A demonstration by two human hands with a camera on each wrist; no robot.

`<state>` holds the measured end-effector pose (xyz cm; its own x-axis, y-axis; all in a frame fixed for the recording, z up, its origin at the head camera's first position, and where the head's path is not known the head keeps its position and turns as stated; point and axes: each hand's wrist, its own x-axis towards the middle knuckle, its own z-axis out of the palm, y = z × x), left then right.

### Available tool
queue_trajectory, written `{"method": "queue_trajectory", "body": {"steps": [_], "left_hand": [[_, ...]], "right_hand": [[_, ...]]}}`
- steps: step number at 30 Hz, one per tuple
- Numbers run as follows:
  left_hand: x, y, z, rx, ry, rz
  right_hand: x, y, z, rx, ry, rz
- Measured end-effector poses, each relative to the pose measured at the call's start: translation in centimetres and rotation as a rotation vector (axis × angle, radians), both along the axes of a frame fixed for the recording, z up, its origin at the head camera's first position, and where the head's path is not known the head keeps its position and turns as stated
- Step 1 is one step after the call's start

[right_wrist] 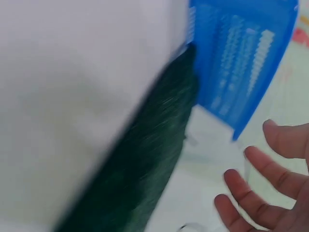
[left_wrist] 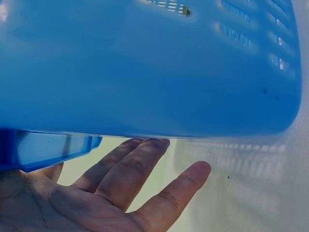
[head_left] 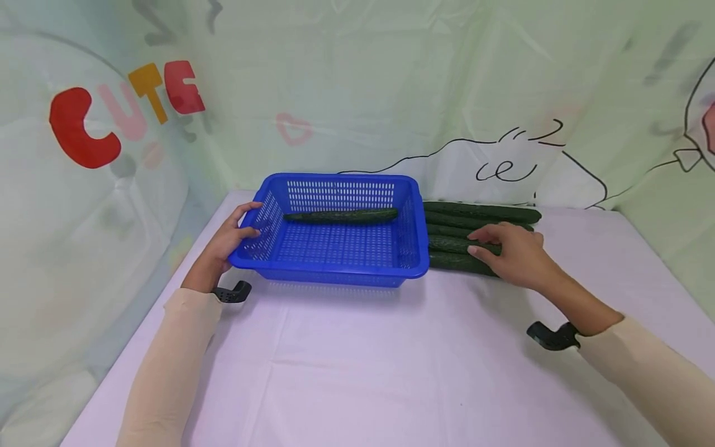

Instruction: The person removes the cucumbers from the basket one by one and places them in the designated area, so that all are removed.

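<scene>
A blue plastic basket [head_left: 335, 273] with slotted walls stands left of centre on the table. Inside it, one long dark green cucumber [head_left: 342, 216] lies along the far side. My left hand [head_left: 228, 239] holds the basket's left rim, with two digits over the edge. In the left wrist view, other fingers [left_wrist: 133, 169] show beneath the rim, outside the basket wall [left_wrist: 145, 77]. Several cucumbers [head_left: 483, 212] lie side by side against the basket's right. Over their right part hovers my right hand [head_left: 516, 253], fingers spread and slightly bent, holding nothing; a cucumber [right_wrist: 145, 145] appears beside it in the right wrist view.
A pale cloth covers the table [head_left: 357, 360]. Light green printed curtains [head_left: 357, 93] hang behind it and at both sides, close to the far edge. A black wrist device [head_left: 553, 336] sits on the right wrist, and another [head_left: 233, 292] on the left.
</scene>
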<state>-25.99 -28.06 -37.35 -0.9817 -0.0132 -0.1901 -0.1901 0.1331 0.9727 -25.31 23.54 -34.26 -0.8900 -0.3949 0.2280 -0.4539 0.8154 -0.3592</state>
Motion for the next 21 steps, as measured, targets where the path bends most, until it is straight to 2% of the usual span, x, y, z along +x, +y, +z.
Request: {"method": "queue_trajectory", "body": {"steps": [2, 5, 8, 12, 16, 21], "left_hand": [[0.0, 0.0, 0.0, 0.001, 0.001, 0.0], [0.0, 0.0, -0.1, 0.004, 0.008, -0.001], [-0.2, 0.1, -0.2, 0.0, 0.02, 0.002], [-0.4, 0.2, -0.6, -0.012, 0.023, 0.0], [-0.5, 0.2, -0.8, -0.02, 0.025, -0.008], [-0.4, -0.2, -0.7, -0.02, 0.032, -0.001]], "right_hand": [[-0.2, -1.5, 0.8, -0.022, 0.053, 0.05], [-0.9, -3.9, 1.5, -0.055, 0.079, 0.112], [-2.2, -6.0, 1.5, -0.098, 0.054, 0.163], [-4.2, -8.5, 1.0, -0.13, -0.028, 0.202], [-5.8, -10.8, 0.8, -0.074, -0.074, 0.198], [-7.7, -13.5, 1.0, 0.023, -0.054, 0.231]]}}
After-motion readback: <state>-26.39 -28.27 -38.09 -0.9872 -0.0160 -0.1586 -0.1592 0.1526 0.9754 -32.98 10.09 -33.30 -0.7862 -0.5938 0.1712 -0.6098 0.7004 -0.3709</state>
